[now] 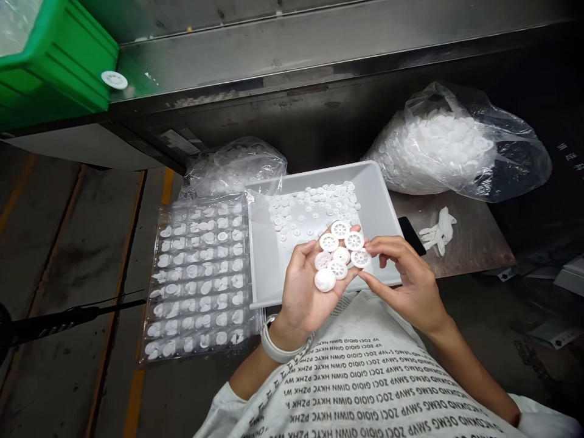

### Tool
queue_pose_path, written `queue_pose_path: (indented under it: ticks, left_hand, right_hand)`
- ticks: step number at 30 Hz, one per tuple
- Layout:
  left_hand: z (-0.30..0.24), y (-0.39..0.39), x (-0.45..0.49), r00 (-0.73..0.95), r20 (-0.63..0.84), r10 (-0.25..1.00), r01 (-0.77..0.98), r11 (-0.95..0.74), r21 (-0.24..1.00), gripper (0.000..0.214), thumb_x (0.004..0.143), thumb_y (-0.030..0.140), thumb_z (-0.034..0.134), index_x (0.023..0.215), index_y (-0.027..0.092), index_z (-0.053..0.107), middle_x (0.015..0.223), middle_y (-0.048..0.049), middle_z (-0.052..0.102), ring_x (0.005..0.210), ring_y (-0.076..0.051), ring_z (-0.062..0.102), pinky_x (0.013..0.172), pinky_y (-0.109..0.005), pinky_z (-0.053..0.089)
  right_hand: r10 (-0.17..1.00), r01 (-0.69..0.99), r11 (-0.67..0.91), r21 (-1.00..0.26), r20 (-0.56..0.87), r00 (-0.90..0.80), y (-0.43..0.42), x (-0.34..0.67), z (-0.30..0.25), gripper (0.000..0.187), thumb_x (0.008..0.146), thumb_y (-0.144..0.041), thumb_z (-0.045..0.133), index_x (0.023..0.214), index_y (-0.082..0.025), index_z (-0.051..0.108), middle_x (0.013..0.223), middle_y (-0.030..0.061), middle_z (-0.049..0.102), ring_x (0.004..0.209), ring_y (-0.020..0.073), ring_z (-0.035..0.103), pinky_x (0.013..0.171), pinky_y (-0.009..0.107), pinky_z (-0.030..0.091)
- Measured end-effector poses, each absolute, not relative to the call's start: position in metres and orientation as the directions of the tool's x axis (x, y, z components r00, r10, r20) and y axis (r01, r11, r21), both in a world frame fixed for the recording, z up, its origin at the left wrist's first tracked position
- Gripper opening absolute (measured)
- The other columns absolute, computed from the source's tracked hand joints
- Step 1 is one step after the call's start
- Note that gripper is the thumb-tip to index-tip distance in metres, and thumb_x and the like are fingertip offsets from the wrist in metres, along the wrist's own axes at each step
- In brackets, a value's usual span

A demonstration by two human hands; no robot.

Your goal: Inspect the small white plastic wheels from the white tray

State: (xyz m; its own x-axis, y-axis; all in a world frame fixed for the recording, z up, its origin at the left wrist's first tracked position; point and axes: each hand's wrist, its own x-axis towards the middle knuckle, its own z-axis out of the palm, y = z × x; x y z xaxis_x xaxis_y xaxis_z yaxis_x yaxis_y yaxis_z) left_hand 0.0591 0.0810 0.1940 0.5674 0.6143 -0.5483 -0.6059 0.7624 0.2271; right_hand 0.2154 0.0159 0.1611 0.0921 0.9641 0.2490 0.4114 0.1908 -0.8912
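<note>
My left hand (301, 292) is turned palm up over the near side of the grey tray (387, 213). Several round white plastic discs (337, 269) rest on its palm and fingers; most have spoke-like cutouts, and one near the palm looks solid and domed. From the right, my right hand (406, 283) pinches the edge of a spoked disc (361, 258) between thumb and fingers, beside the others. Many smaller white round pieces (314, 216) lie scattered on the tray floor beyond my hands. My left fingertips are partly hidden under the discs.
Left of the tray lies a clear blister tray (196, 280) with white parts in rows. Clear bags of white parts stand behind (232, 167) and at right (447, 146). A white glove (438, 231) and black phone-like object (412, 235) lie right. A green crate (59, 67) stands upper left.
</note>
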Motion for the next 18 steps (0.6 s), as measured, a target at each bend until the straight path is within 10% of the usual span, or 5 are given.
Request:
queue_pose_path:
  ticks: [18]
  left_hand:
    - [0.199, 0.083, 0.060, 0.578, -0.538, 0.614, -0.606, 0.764, 0.221, 0.051, 0.094, 0.029, 0.036, 0.144, 0.016, 0.042, 0.136, -0.0128, 0.060, 0.128, -0.027, 0.053, 0.103, -0.042, 0.045]
  right_hand:
    - [0.977, 0.122, 0.092, -0.988, 0.113, 0.182, 0.019, 0.209, 0.150, 0.028, 0.082, -0.019, 0.074, 0.107, -0.026, 0.062, 0.108, 0.0047, 0.055, 0.097, 0.0197, 0.055, 0.065, 0.029, 0.045]
